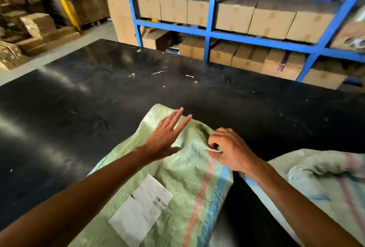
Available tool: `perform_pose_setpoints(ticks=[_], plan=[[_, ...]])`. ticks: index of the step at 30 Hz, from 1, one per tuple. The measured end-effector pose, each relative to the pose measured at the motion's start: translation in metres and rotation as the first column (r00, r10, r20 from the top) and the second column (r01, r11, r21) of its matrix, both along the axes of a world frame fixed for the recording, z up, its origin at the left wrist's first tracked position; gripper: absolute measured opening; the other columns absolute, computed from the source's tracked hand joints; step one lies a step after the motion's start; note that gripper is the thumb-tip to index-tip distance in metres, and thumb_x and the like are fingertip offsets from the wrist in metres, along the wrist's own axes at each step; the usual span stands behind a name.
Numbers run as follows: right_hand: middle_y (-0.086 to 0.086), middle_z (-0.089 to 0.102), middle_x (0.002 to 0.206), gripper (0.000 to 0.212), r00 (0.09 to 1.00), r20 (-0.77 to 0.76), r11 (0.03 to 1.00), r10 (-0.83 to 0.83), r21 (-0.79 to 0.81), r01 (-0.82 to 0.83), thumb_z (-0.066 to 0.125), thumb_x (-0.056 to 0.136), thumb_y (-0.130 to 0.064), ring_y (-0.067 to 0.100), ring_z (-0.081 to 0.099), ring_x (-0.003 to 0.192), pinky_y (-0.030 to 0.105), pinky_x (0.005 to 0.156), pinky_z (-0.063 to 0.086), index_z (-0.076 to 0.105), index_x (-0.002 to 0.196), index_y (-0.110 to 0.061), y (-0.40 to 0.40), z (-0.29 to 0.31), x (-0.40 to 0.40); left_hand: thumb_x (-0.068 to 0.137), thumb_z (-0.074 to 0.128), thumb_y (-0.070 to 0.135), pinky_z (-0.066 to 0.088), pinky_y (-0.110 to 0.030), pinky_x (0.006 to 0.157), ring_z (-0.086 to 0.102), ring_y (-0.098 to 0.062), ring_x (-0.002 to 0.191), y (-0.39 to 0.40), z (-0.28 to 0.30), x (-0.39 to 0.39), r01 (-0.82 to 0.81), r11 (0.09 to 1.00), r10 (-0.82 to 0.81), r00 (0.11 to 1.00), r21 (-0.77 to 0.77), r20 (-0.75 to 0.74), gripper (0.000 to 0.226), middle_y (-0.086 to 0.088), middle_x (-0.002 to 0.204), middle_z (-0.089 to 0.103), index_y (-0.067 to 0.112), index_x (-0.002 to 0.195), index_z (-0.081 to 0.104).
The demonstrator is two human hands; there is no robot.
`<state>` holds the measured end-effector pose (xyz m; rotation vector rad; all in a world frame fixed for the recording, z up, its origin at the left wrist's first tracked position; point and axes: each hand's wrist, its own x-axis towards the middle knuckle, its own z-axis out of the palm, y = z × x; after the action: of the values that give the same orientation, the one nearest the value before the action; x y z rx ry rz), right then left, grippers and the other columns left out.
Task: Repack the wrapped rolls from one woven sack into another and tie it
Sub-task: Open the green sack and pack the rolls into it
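Green woven sack (183,183) lies flat on the black worktop (83,98), near its front edge and a little right of the middle, with its mouth pointing toward the far edge and its closed end running off the bottom of the view. A white printed label (141,209) is stuck on its upper face, and a red and a blue stripe run lengthwise along its right side. It looks slack and unfilled, which suits a sack waiting to receive the rolls.

The left hand (166,138) lies on the cloth near the mouth with its fingers straight and spread, grasping nothing; it seems to press the lower layer flat so the sack will not slide. The right hand (229,148) is beside it at the rim, thumb and fingers curled and pinching a fold of the green weave, probably to peel the top layer away and open the mouth. The split between one pressing hand and one pulling hand makes sense for cloth whose layers cling.

A second, paler sack (320,183) with faint pink and blue stripes sits at the front right corner of the worktop, bulging and rumpled, likely the one that holds the wrapped rolls; none of them can be seen. It lies just beside the green one, an easy reach for the transfer. Behind the far edge stands a blue rack (209,35) stacked with cardboard boxes (270,19).
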<state>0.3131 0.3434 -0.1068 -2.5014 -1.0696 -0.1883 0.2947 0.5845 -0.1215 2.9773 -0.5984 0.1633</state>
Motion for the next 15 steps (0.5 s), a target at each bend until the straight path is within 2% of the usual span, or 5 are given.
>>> perform_pose_setpoints(ticks=[4, 6, 9, 13, 15], plan=[[-0.008, 0.046, 0.058, 0.031, 0.943, -0.325, 0.996, -0.076, -0.065, 0.058, 0.071, 0.077, -0.038, 0.011, 0.042, 0.056, 0.031, 0.058, 0.040, 0.044, 0.067, -0.028, 0.006, 0.070, -0.056, 0.070, 0.071, 0.043, 0.027, -0.049, 0.110, 0.044, -0.035, 0.131, -0.005, 0.026, -0.006, 0.331, 0.922, -0.333, 0.943, 0.201, -0.026, 0.052, -0.013, 0.132, 0.057, 0.013, 0.112, 0.064], [-0.008, 0.056, 0.073, 0.035, 0.917, -0.371, 0.947, -0.146, -0.322, 0.020, 0.074, 0.067, -0.048, 0.010, 0.051, 0.067, 0.032, 0.065, 0.045, 0.049, 0.078, -0.028, -0.003, 0.093, -0.072, 0.075, 0.059, 0.037, 0.037, -0.040, 0.104, 0.057, -0.031, 0.113, -0.002, 0.045, -0.021, 0.412, 0.875, -0.389, 0.911, 0.254, -0.140, 0.043, -0.010, 0.111, 0.067, 0.012, 0.110, 0.064], [-0.001, 0.065, 0.096, 0.053, 0.885, -0.324, 0.674, -0.334, -0.738, -0.016, 0.080, 0.056, -0.052, 0.021, 0.063, 0.090, 0.031, 0.072, 0.048, 0.054, 0.092, -0.024, -0.014, 0.105, -0.093, 0.073, 0.054, 0.033, 0.044, -0.032, 0.088, 0.062, -0.028, 0.086, 0.016, 0.073, -0.047, 0.471, 0.813, -0.489, 0.872, 0.343, -0.038, 0.037, -0.007, 0.082, 0.069, 0.016, 0.104, 0.064], [0.008, 0.063, 0.103, 0.030, 0.897, -0.219, 0.696, -0.383, -0.707, 0.124, 0.069, 0.073, -0.040, 0.031, 0.061, 0.102, 0.033, 0.082, 0.048, 0.060, 0.093, -0.019, 0.008, 0.108, -0.122, 0.082, 0.053, 0.027, 0.030, -0.034, 0.098, 0.059, -0.030, 0.098, 0.047, 0.098, -0.074, 0.404, 0.748, -0.382, 0.911, 0.528, -0.156, 0.040, -0.010, 0.101, 0.068, 0.016, 0.121, 0.051], [0.010, 0.061, 0.115, 0.029, 0.900, -0.028, 0.742, -0.436, -0.577, 0.341, 0.059, 0.082, -0.035, 0.033, 0.056, 0.112, 0.034, 0.089, 0.044, 0.059, 0.108, -0.021, 0.021, 0.136, -0.120, 0.089, 0.050, 0.028, 0.032, -0.036, 0.101, 0.060, -0.030, 0.105, 0.061, 0.130, -0.067, 0.196, 0.798, -0.227, 0.974, 0.570, -0.017, 0.040, -0.010, 0.115, 0.064, 0.016, 0.127, 0.046]])
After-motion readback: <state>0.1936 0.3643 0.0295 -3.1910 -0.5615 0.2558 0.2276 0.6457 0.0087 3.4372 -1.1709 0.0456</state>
